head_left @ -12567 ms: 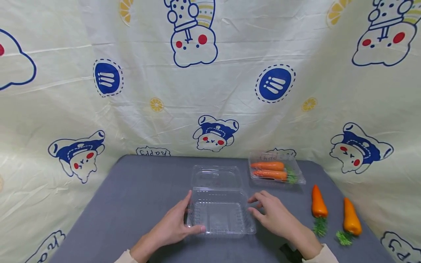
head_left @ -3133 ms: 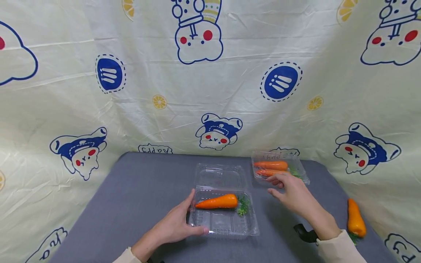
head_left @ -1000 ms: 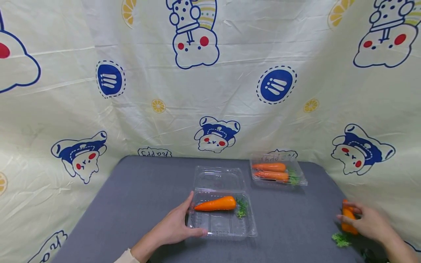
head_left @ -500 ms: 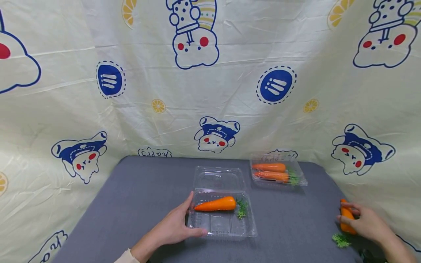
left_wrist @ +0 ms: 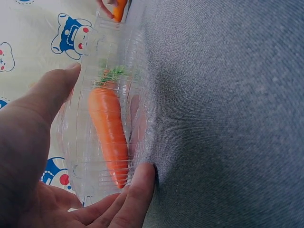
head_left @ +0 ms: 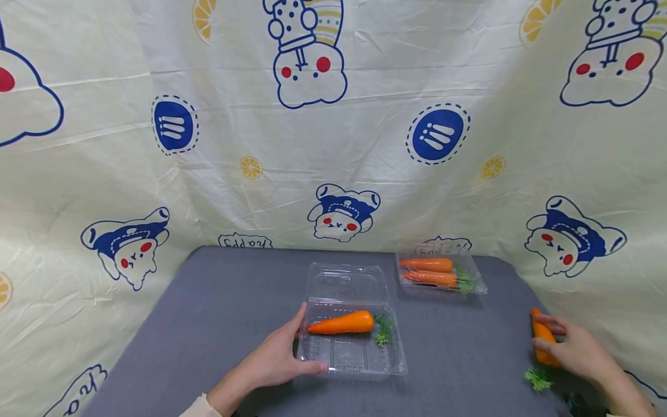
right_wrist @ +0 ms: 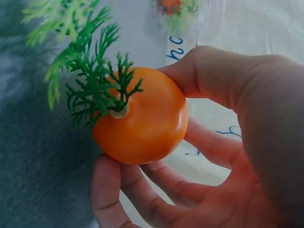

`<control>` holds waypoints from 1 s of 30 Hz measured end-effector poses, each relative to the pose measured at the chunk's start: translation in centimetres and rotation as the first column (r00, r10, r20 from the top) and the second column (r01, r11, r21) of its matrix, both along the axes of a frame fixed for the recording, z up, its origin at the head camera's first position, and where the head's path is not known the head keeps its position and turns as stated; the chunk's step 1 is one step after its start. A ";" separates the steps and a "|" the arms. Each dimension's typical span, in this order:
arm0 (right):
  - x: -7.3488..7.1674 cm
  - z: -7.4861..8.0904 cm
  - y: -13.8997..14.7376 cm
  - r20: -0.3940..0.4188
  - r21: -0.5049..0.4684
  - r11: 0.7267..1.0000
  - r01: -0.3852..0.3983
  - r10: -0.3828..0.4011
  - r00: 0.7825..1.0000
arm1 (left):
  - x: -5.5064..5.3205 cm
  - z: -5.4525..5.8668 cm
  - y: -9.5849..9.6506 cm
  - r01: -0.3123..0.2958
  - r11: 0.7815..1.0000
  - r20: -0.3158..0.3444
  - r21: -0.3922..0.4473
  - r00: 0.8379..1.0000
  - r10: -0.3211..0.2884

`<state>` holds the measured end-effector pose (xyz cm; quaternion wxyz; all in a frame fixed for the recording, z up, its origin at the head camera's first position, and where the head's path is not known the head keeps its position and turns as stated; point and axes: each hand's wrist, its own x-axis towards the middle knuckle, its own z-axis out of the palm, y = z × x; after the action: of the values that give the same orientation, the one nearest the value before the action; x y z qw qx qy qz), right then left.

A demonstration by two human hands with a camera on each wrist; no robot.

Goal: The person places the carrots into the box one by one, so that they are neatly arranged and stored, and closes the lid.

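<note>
A clear plastic clamshell box (head_left: 359, 364) stands on the table with its lid (head_left: 346, 284) folded back. Inside lies an orange carrot (head_left: 341, 323), its green top pointing right. My left hand (head_left: 278, 360) grips the box by its left side, thumb over the front rim; in the left wrist view, fingers (left_wrist: 137, 190) press along the wall. Far to the right, my right hand (head_left: 573, 347) holds a second carrot (head_left: 543, 339) round its thick body. Its leafy top (head_left: 538, 379) points toward me, and the right wrist view shows thumb and fingers around the orange end (right_wrist: 147, 118).
Behind and to the right sits another clear box (head_left: 478, 288) with two carrots (head_left: 427, 264) in it. The grey tabletop (head_left: 234, 301) ends at a printed curtain (head_left: 365, 133) at the back and sides.
One carrot from the right side of the table now lies in the open box. My right hand has taken the other and shifted it slightly left and away from me. My left hand stays put.
</note>
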<state>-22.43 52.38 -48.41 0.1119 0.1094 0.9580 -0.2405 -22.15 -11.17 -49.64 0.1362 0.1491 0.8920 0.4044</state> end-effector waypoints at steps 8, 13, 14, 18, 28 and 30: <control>-0.1 1.2 -1.6 -0.062 -0.031 0.999 -0.027 0.025 0.998 | 0.1 0.2 0.1 -0.005 1.000 0.014 -0.003 1.000 0.005; -0.4 2.2 -2.7 -0.110 -0.048 0.998 -0.045 0.039 0.993 | 0.1 0.1 0.0 -0.007 1.000 0.013 -0.008 1.000 0.007; -0.4 2.4 -3.0 -0.121 -0.059 0.997 -0.045 0.038 0.992 | 0.1 0.1 0.0 -0.006 1.000 0.013 -0.008 1.000 0.006; -0.3 3.8 -4.6 -0.166 -0.114 0.991 -0.068 0.048 0.985 | 0.1 0.2 0.0 -0.003 1.000 0.009 -0.006 1.000 0.003; -0.2 7.5 -10.1 -0.297 -0.208 0.962 -0.175 0.108 0.949 | 0.1 0.3 0.1 -0.011 1.000 0.023 -0.012 1.000 0.011; -0.1 8.0 -11.5 -0.325 -0.228 0.954 -0.197 0.116 0.939 | 0.1 0.3 0.2 -0.014 1.000 0.026 -0.016 1.000 0.015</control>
<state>-22.50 40.85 -40.45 -0.0065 -0.0221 0.9300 -0.3669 -22.08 -10.95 -49.31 0.1461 0.1363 0.8944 0.4002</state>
